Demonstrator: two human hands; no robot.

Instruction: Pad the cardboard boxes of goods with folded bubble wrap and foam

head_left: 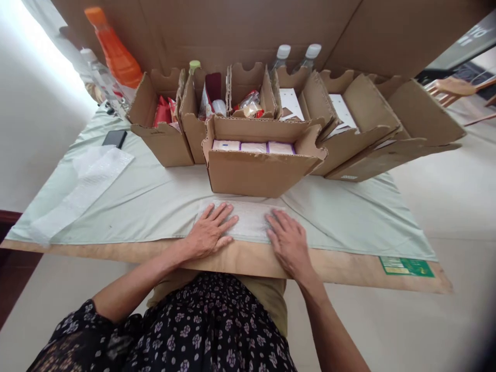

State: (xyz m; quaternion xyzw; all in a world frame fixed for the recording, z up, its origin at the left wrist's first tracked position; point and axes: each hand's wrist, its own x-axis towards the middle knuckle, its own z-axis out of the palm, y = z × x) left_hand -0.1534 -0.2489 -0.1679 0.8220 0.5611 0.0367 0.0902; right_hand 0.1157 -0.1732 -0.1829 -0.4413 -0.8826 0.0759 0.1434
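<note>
A flat, translucent white sheet that looks like bubble wrap lies on the cloth near the table's front edge. My left hand rests flat on its left end, fingers spread. On its right end lies my right hand, palm down with the fingers apart. Just beyond the sheet stands an open cardboard box holding three white packs with purple edges side by side.
Behind stands a row of open cardboard boxes with packets and white items. A larger bubble wrap piece and a black phone lie left. An orange bottle stands back left. The wooden edge runs along the front.
</note>
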